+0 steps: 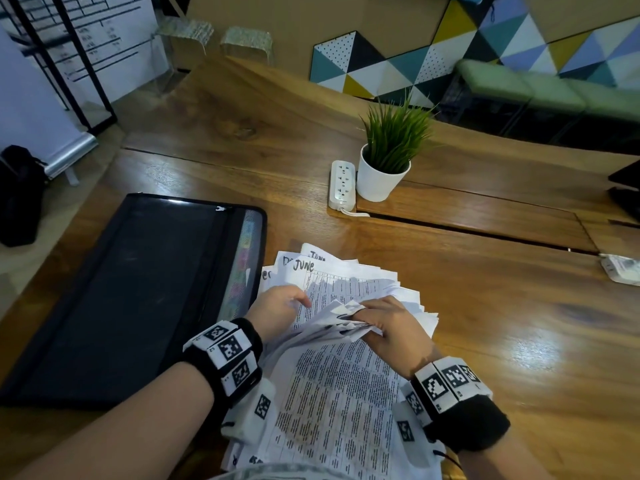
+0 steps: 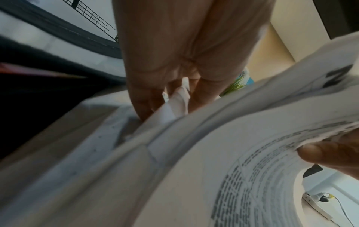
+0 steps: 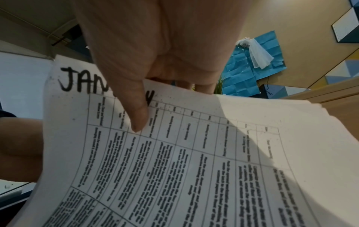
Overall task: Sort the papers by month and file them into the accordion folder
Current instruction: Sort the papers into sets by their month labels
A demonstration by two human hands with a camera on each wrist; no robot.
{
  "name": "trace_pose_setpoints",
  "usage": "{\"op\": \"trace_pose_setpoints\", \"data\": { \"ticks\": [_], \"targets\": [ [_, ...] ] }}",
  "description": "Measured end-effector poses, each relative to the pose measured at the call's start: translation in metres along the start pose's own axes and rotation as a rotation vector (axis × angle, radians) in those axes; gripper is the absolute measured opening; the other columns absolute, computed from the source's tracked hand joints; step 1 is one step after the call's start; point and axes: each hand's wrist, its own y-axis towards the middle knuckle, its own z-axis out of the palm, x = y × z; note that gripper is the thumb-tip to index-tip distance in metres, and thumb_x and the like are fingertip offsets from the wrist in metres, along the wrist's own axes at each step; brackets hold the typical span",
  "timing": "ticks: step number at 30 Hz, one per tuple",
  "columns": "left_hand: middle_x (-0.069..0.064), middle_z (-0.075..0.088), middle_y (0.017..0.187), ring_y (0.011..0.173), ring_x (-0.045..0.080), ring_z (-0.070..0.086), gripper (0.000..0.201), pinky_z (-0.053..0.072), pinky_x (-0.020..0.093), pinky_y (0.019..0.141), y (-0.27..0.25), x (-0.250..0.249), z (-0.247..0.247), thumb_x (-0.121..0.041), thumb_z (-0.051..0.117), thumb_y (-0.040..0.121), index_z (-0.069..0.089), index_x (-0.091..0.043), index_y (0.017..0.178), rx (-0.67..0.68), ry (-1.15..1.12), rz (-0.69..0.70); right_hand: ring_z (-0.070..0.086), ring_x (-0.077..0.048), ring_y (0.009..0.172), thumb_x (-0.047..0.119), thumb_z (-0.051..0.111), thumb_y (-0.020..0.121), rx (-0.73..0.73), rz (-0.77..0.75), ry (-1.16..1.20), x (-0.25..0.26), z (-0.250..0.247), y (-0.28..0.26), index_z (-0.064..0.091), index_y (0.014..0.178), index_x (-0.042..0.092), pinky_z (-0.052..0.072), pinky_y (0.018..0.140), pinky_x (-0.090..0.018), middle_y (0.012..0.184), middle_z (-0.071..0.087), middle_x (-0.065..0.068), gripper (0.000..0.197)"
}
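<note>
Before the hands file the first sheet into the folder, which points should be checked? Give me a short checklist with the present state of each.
1. Right hand has a grip on the January sheet, thumb on top: ok.
2. Month heading readable: ok, partly covered by the thumb.
3. Left hand steadies the fanned papers: ok.
4. Accordion folder open to receive: not ok, it lies flat and closed.
5. Only one sheet pinched: cannot tell.

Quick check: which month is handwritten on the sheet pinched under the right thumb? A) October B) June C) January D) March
C: in the right wrist view the right hand pinches a sheet headed "JAN...Y", its thumb hiding the middle letters. The "JUNE" sheet lies farther back in the pile.
</note>
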Motion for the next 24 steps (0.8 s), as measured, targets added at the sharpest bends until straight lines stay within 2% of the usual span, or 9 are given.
{"op": "trace_pose_setpoints", "data": {
  "ticks": [2,5,6,9,12,16,18,21,24],
  "targets": [
    [-0.002,0.065,0.106,0.1,0.009,0.059,0.038,0.043,0.015,0.082,-0.005,0.0,-0.002,0.008,0.046,0.081,0.069,-0.023,0.085,0.048,0.019,0.016,0.05,-0.023,0.096,0.002,0.062,0.078,-0.002,-0.002,0.002,-0.001,-0.001,0.0,0.07,0.099,0.018,0.034,0.076,-0.025,0.103,0.067,0.002,0.028],
    [-0.001,0.069,0.104,0.1,0.009,0.061,0.039,0.046,0.022,0.093,-0.006,0.001,-0.013,0.01,0.055,0.08,0.072,-0.022,0.091,-0.045,0.015,0.082,0.052,-0.025,0.099,0.001,0.063,0.077,0.016,-0.003,0.003,-0.001,-0.004,0.004,0.07,0.101,0.015,0.035,0.079,-0.025,0.101,0.067,-0.001,0.029],
    [0.001,0.07,0.104,0.098,0.011,0.062,0.041,0.047,0.02,0.09,-0.004,0.001,-0.02,0.011,0.055,0.079,0.071,-0.025,0.088,-0.091,-0.002,0.107,0.053,-0.026,0.099,0.0,0.063,0.077,0.018,-0.011,-0.003,-0.001,-0.005,0.007,0.07,0.101,0.014,0.036,0.081,-0.025,0.101,0.068,-0.003,0.029],
    [0.003,0.068,0.106,0.081,0.014,0.063,0.041,0.046,0.01,0.064,0.002,0.002,-0.045,0.011,0.055,0.079,0.069,-0.028,0.08,-0.194,-0.067,0.101,0.055,-0.031,0.098,0.0,0.065,0.078,0.02,-0.029,-0.034,-0.001,-0.005,0.014,0.07,0.101,0.01,0.036,0.083,-0.026,0.099,0.068,-0.007,0.026],
    [0.003,0.066,0.113,0.1,0.015,0.063,0.041,0.045,0.008,0.072,0.001,0.004,-0.072,0.008,0.057,0.08,0.07,-0.03,0.077,-0.319,-0.162,0.097,0.054,-0.03,0.099,0.004,0.063,0.081,0.058,-0.037,-0.059,-0.002,-0.006,0.027,0.069,0.103,0.009,0.036,0.085,-0.028,0.101,0.067,-0.008,0.023],
    [0.001,0.068,0.108,0.105,0.016,0.061,0.042,0.045,0.018,0.084,-0.008,-0.009,-0.116,0.006,0.053,0.085,0.067,-0.033,0.078,-0.475,-0.16,0.181,0.053,-0.029,0.103,0.006,0.061,0.084,0.112,-0.037,-0.088,-0.005,-0.008,0.057,0.068,0.1,0.008,0.035,0.094,-0.028,0.103,0.066,-0.01,0.018],
    [-0.003,0.065,0.11,0.106,0.014,0.058,0.042,0.046,0.021,0.088,-0.014,-0.018,-0.139,0.004,0.048,0.088,0.065,-0.034,0.079,-0.534,-0.093,0.255,0.046,-0.028,0.114,0.012,0.058,0.088,0.15,-0.001,-0.141,-0.005,-0.009,0.072,0.066,0.106,0.01,0.032,0.099,-0.03,0.116,0.061,-0.01,0.02],
    [-0.006,0.061,0.109,0.095,0.009,0.056,0.036,0.041,0.004,0.075,-0.023,-0.034,-0.172,0.001,0.043,0.091,0.064,-0.027,0.085,-0.598,0.037,0.304,0.023,-0.029,0.136,0.018,0.057,0.089,0.157,0.057,-0.251,-0.004,-0.007,0.085,0.061,0.12,0.016,0.015,0.111,-0.034,0.145,0.037,-0.007,0.031],
    [0.001,0.061,0.112,0.092,0.008,0.055,0.034,0.041,0.003,0.07,-0.031,-0.047,-0.204,0.0,0.043,0.092,0.062,-0.028,0.088,-0.667,0.071,0.344,0.015,-0.03,0.139,0.02,0.059,0.088,0.09,0.086,-0.262,-0.002,-0.01,0.082,0.063,0.119,0.02,0.01,0.114,-0.041,0.151,0.026,-0.005,0.032]
  ]
}}
